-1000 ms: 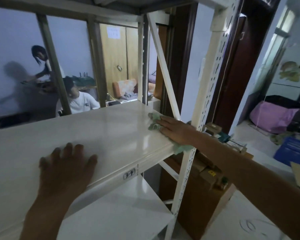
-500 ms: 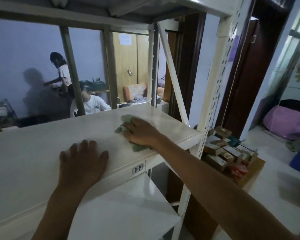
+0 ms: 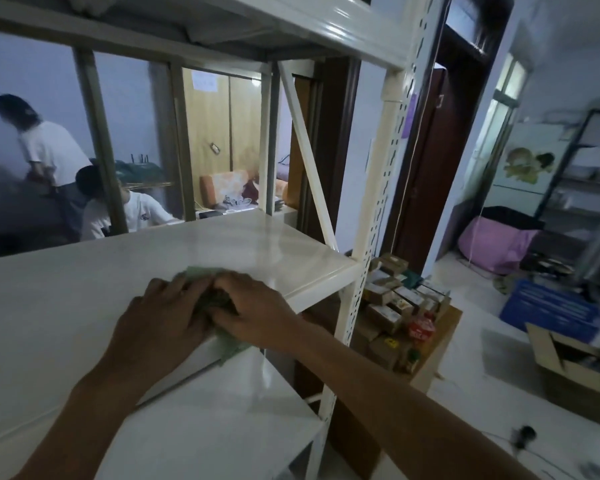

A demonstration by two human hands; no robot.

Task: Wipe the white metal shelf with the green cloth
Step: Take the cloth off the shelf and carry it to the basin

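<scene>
Head view showed both my hands, left hand and right hand, pressed together on the bunched green cloth at frame centre, the white metal shelf stretching unwiped toward the left.

The bare left hand is lying palm down, its fingers stretched toward twelve o'clock and slightly spread. Its bare forearm is running back toward seven o'clock, out of the lower edge of the view. The bare right hand is sitting just beside it at three o'clock, palm down too, its fingers curling toward ten o'clock until the fingertips of both hands are meeting. Both hands are pressing flat rather than closing in a grip; whether any finger is pinching anything underneath cannot be told. The right forearm is reaching in long and straight from five o'clock, wrist nearly level with the knuckles.
</scene>
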